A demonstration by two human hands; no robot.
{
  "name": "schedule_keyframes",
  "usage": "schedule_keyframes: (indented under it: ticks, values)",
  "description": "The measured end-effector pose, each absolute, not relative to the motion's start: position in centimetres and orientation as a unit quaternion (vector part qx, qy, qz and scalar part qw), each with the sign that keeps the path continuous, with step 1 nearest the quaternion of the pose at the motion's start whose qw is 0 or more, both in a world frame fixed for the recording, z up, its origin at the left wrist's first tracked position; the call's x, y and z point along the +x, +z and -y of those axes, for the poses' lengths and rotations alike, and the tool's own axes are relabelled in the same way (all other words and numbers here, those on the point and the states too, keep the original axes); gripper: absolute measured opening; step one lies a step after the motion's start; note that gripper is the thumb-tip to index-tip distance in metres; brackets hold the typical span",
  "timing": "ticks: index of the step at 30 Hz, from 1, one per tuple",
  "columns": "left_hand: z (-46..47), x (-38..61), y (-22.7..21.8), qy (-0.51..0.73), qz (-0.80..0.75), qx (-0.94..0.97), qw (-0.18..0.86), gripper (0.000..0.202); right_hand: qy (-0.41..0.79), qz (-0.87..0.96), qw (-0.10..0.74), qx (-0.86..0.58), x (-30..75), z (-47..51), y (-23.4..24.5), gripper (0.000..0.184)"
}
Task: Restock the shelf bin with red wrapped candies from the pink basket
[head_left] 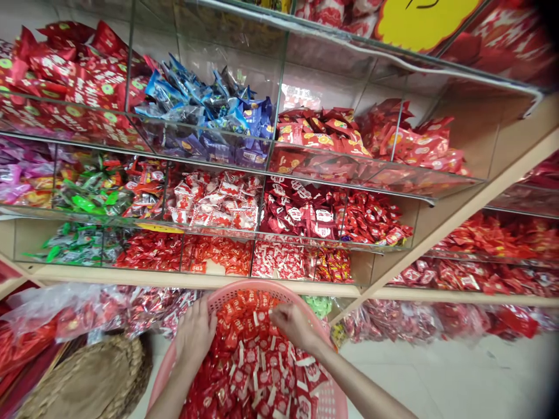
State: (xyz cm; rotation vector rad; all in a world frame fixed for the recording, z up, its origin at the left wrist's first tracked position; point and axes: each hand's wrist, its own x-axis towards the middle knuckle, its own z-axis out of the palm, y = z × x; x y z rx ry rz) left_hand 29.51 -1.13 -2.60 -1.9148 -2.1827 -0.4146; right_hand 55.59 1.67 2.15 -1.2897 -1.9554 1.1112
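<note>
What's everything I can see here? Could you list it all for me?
pink plastic basket: one, pink, held below the shelves
small packets: many, red and white, filling the basket
glass bins: many, clear, on wooden shelves
blue packets: many, blue, upper bin
gold-marked packets: many, red and gold, upper bin
green packets: many, green, left bins
dark packets: many, dark red, middle bin
woven tray: one, straw brown, lower left
plastic bags: several, clear with red contents, below the shelves
sign: one, yellow, top
left hand: one, bare, at the basket's far edge
right hand: one, bare, touching the packets
</note>
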Motion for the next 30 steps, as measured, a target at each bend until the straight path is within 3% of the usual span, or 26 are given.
schedule_keyframes:
  ticks: [7,11,21,24,30]
  values:
    - [1.2,29.5,-2.4,-0.136,0.744,-0.646,0.1,0.046,0.49,0.682,0.226,-0.494,56.5,1.8,1.0,0.019]
    - [1.3,29.7,-2.0,-0.131,0.742,-0.649,0.104,0.045,0.449,0.716,0.176,-0.505,55.2,3.3,2.1,0.016]
    - [1.4,29.6,-2.2,-0.136,0.741,-0.649,0.109,0.044,0.284,0.836,-0.087,-0.461,51.5,3.3,3.6,0.013]
    - [1.4,29.5,-2.4,-0.138,0.738,-0.651,0.112,0.045,0.243,0.825,-0.056,-0.506,51.2,1.7,4.2,0.014]
    - [1.4,29.5,-2.3,-0.142,0.74,-0.65,0.1,0.045,0.22,0.774,0.18,-0.566,53.0,-5.9,4.4,0.021]
